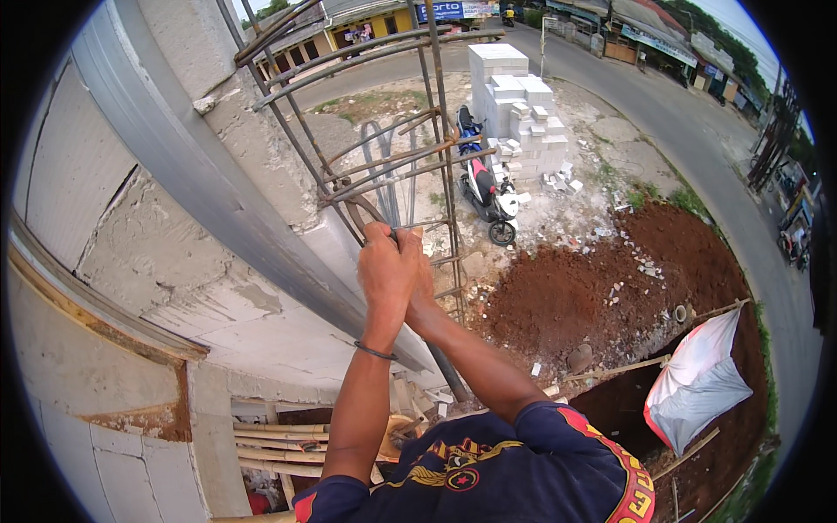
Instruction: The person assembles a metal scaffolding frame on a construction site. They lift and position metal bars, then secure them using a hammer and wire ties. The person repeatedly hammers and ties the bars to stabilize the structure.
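Both hands clench around the handles of pincers (362, 212): the left hand (385, 268) in front, the right hand (422, 281) behind it; the tool's head bites the rusty rebar cage (384, 157) beside the concrete wall's (174, 261) upper edge

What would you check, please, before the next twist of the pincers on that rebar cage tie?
1. Both hands on the tool: left hand and right hand are clasped together around the pincer handles. Ok.
2. Pincers reach the joint where a stirrup crosses the vertical bar of the rebar cage. Ok.
3. Jaws actually biting the tie wire: too small to see. Cannot tell.
4. Ground below: a parked scooter, stacked white blocks and rubble lie far beneath. A dropped tool could hit them; not ok.
5. Footing or harness: hidden from view. Cannot tell.
6. Wristband sits clear of the bars. Ok.
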Demonstrator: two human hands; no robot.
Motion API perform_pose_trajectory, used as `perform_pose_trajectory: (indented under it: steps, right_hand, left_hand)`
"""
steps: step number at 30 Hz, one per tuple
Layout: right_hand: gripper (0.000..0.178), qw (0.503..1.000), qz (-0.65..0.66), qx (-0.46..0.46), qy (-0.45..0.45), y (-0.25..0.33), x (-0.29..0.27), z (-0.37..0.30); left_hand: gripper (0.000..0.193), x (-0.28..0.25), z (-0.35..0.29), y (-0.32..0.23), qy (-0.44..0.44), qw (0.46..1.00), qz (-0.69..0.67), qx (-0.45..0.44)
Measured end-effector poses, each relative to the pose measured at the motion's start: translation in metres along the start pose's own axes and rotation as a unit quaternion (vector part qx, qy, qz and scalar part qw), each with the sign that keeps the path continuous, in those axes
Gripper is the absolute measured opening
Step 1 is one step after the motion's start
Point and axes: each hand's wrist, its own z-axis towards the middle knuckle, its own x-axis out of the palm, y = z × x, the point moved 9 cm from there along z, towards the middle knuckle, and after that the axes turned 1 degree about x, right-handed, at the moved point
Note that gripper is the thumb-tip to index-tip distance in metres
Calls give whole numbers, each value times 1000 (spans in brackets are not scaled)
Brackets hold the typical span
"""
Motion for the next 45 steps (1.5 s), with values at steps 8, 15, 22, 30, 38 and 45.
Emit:
perform_pose_trajectory:
  steps: [8, 15, 22, 30, 38, 45]
  right_hand:
    - [41, 988, 128, -91, -10, -1, -23, 9]
    - [36, 942, 312, 27, 122, -19, -8, 12]
    - [54, 758, 533, 213, 311, -36, 14, -9]
    - [52, 610, 656, 336, 290, -47, 39, -38]
    - [36, 997, 63, 25, -22, -9, -44, -20]
    - [58, 760, 512, 270, 297, -51, 20, -32]
  left_hand:
    - [41, -11, -15, 20, -87, 994, -63, -2]
    - [61, 2, -14, 50, 2, 990, -122, -72]
    - [81, 50, -12, 61, 113, 839, -497, -191]
    - [42, 65, 17, 46, 153, 710, -684, -69]
    - [27, 66, 14, 49, 59, 778, -613, -125]
    - [53, 68, -6, 62, 167, 728, -644, -162]
